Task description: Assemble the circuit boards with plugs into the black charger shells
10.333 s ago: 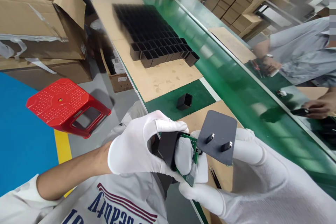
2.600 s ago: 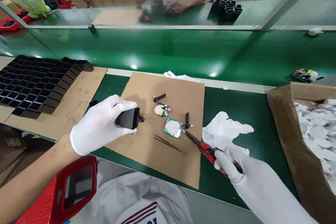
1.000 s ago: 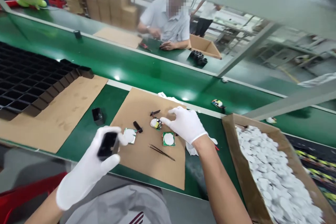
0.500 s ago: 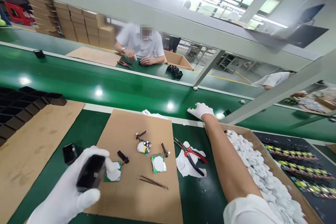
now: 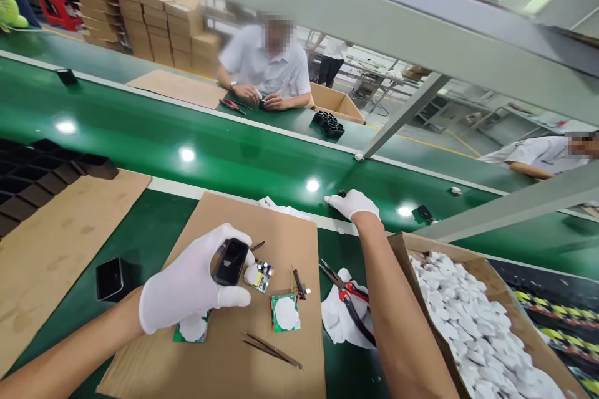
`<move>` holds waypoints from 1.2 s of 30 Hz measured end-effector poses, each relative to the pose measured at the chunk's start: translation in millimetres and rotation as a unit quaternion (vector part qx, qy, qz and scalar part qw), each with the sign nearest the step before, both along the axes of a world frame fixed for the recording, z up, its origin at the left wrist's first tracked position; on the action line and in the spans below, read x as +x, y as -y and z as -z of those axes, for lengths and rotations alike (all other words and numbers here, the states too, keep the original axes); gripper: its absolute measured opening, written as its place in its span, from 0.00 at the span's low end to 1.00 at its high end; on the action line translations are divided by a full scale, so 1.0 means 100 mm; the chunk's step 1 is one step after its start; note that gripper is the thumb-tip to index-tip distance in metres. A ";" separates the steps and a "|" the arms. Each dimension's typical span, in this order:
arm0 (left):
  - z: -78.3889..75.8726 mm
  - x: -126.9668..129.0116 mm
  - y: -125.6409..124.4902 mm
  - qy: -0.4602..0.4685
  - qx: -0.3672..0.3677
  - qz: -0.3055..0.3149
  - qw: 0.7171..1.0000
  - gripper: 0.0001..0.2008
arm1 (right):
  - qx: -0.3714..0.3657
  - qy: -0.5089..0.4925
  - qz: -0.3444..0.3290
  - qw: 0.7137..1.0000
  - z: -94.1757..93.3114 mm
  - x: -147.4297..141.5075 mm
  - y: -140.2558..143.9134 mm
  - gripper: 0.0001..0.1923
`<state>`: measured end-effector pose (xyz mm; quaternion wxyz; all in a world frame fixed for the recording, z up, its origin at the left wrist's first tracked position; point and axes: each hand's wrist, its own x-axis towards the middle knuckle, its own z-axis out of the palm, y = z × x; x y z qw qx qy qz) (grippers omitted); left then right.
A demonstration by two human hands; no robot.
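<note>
Both gloves [image 5: 191, 283] are white, the housing [image 5: 230, 261] is glossy black, the conveyor belt [image 5: 196, 143] is green, the cutter handles [image 5: 355, 292] are red.

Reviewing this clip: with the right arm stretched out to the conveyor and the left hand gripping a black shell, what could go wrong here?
The right forearm passes just above the red-handled cutters, so drawing it back might snag them. The left hand pinches the black housing only by fingertips and could drop it onto the circuit board. The right hand reaches to the green conveyor belt.
</note>
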<state>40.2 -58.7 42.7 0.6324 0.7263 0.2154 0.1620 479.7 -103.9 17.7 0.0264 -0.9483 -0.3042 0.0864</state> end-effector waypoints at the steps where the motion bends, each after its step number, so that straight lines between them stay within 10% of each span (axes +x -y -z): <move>1: 0.03 0.00 -0.01 0.010 0.001 0.001 1.000 0.21 | 0.009 -0.014 0.018 1.000 0.00 -0.03 -0.05 0.20; 7: 0.16 -0.12 -0.09 0.020 0.078 -0.064 0.995 0.28 | 0.204 -0.124 -0.045 0.970 -0.16 -0.55 -0.10 0.19; 12: 0.19 -0.19 -0.10 0.082 0.218 -0.109 0.966 0.36 | 0.440 -0.235 -0.207 0.842 -0.33 -1.72 0.26 0.27; 18: 0.24 -0.19 0.00 0.148 0.322 -0.129 0.926 0.41 | 0.475 -0.352 -0.362 0.721 -0.60 -2.72 0.78 0.28; 28: 0.17 -0.16 0.04 0.123 0.375 -0.127 0.910 0.21 | 0.481 -0.336 -0.397 0.706 -0.41 -2.82 0.79 0.34; 36: 0.32 -0.17 0.11 0.121 0.338 -0.133 0.924 0.29 | 0.487 -0.318 -0.386 0.717 -0.39 -2.84 0.83 0.36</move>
